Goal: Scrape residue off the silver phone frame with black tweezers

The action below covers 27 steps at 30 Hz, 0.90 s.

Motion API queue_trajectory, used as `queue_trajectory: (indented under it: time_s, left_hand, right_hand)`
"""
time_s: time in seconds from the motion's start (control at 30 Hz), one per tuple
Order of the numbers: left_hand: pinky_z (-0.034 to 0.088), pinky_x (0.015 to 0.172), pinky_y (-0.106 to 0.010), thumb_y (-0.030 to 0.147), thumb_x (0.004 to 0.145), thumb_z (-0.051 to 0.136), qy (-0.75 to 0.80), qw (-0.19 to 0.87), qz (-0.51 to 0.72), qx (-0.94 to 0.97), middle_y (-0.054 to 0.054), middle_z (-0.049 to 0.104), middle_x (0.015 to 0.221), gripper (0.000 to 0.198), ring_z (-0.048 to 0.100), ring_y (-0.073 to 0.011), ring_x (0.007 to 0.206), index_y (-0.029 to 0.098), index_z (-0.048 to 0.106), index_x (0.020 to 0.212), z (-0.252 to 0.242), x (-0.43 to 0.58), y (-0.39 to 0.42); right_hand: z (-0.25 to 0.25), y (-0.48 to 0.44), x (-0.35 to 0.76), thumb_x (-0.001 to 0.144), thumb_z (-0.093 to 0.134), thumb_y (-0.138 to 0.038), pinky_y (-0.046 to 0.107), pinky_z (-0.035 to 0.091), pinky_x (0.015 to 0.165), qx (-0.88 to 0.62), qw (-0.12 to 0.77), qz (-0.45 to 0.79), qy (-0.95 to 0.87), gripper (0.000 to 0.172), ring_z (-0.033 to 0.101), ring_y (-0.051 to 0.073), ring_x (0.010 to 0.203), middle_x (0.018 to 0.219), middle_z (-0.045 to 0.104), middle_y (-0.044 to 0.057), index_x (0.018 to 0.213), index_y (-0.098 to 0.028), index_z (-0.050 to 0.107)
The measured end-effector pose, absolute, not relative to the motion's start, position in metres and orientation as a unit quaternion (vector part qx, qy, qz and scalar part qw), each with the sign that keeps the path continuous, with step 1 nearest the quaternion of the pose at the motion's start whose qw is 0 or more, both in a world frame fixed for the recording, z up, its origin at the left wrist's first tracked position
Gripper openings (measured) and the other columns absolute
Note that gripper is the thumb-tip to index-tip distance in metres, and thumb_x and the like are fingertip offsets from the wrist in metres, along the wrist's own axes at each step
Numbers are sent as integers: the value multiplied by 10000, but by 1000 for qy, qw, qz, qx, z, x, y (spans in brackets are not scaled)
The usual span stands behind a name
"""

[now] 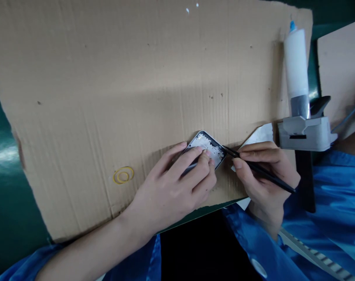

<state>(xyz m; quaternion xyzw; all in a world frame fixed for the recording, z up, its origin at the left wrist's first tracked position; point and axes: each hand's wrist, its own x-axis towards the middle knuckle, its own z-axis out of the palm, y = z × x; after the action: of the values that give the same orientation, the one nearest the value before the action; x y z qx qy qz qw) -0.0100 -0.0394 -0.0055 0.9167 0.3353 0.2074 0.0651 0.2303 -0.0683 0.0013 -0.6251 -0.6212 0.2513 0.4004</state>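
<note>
With our left hand (180, 187) we clasp a phone housing (215, 151), fingers bent across its open inner face, over the near part of the cardboard sheet (130, 93). Our right hand (267, 189) pinches black tweezers (269, 175), their tips at the housing's right end; we cannot tell whether they touch. White paper (261, 134) lies partly beneath that hand, and yellow rubber bands (118, 181) lie left of the other.

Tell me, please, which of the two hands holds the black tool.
The right hand: it grips the black tool like a pen, whereas the left hand has its fingers on the device.
</note>
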Motion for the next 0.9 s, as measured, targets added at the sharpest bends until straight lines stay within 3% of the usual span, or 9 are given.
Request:
queue_trajectory:
  time_s: [0.7,0.9]
  left_hand:
    - [598,1271,-432,320,1117,786,334,55,210,917,-7,823,1412,292,722,-229,1401,161,787,1363,-6,-9,-40]
    - [613,1253,-419,304,1118,775,342,72,226,909,17,843,1387,291,742,-219,1375,181,784,1381,-6,-9,-39]
  right_hand:
    - [-2,-62,234,952,894,-121,359,661,873,-591,417,265,-638,185,783,172,1019,1145,791,24,1071,-239,816]
    - [2,-65,231,968,888,-151,340,607,854,-626,413,259,-608,127,772,165,1013,1104,782,31,1005,-213,783]
